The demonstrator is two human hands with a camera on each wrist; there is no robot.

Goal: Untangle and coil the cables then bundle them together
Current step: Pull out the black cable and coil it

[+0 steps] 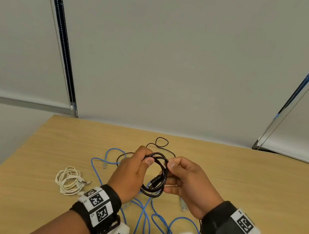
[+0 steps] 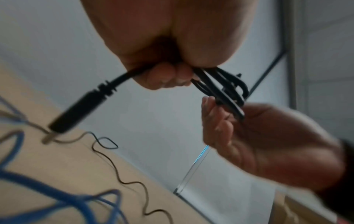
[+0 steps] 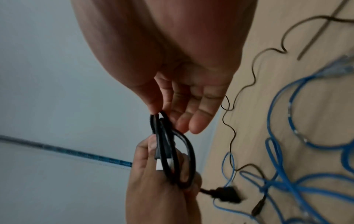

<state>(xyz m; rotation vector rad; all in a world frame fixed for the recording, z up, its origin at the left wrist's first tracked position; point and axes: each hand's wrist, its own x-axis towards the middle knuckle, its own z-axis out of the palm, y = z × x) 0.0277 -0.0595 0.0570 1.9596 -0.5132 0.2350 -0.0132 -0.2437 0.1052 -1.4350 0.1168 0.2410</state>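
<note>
black cable coil (image 1: 156, 176) between both grips, left hand (image 1: 131, 172), right hand (image 1: 189, 185), plug seemingly dangling

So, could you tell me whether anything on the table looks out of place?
Nothing looks damaged. The blue cables sprawl tangled and uncoiled across the table, unlike the coiled white cable.

Even, soft light overhead; wrist views dim, blurred, edges warped.
</note>
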